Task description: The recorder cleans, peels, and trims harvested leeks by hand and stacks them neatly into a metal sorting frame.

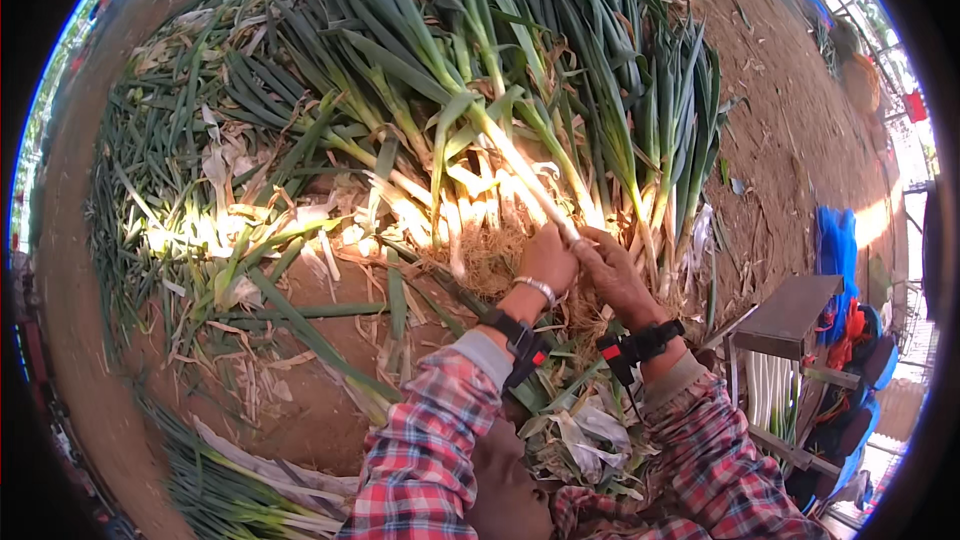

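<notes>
My left hand is closed around the white shank of a green onion stalk, close to its root end. Beside it, my right hand has its thumb and fingers on the same stalk's lower end. The stalk slants up and to the left, its green leaves lying over a large pile of long green onions. Below that pile, tangled brown roots show just left of my left hand. Bright sunlight falls across the white shanks. My fingertips are partly hidden.
Loose leaves and trimmings cover the brown ground at left. Another bunch of green onions lies at lower left. Peeled skins lie between my forearms. A metal-framed stand holds white stalks at right, near blue plastic.
</notes>
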Demonstrator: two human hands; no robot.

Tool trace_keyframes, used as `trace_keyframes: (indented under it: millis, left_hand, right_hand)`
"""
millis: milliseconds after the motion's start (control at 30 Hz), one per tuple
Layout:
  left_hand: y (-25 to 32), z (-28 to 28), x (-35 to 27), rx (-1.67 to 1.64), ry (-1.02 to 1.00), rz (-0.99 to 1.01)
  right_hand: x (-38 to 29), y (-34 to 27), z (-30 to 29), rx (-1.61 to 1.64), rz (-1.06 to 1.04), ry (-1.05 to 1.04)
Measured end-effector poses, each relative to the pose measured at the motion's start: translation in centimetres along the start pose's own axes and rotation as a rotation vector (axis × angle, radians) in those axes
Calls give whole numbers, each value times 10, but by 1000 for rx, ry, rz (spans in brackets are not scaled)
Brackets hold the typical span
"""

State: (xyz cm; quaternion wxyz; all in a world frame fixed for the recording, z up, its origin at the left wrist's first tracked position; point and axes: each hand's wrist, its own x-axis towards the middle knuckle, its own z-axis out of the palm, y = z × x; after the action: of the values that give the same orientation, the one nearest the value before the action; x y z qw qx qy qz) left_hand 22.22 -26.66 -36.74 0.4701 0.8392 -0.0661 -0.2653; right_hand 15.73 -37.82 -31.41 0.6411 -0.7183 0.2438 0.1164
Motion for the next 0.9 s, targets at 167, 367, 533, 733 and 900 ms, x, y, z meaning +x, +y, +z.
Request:
trace_keyframes:
  millis: [167, 367, 533, 733, 900]
  left_hand:
    - [-14, -19, -26, 124, -124, 188]
    - [-117, -99, 13, 226, 920, 166]
    - [-122, -51, 6, -173, 297, -183]
    - [-82, -45, -19, -703, 188, -154]
    - [-3, -41, -2, -341, 112, 6]
  right_hand:
    - [11, 20, 7, -40, 63, -53]
    - [29, -25, 8, 253, 10, 134]
    - [41, -24, 10, 332, 80, 21]
    - [45, -9, 10, 273, 177, 66]
    - [44, -12, 14, 338, 153, -16]
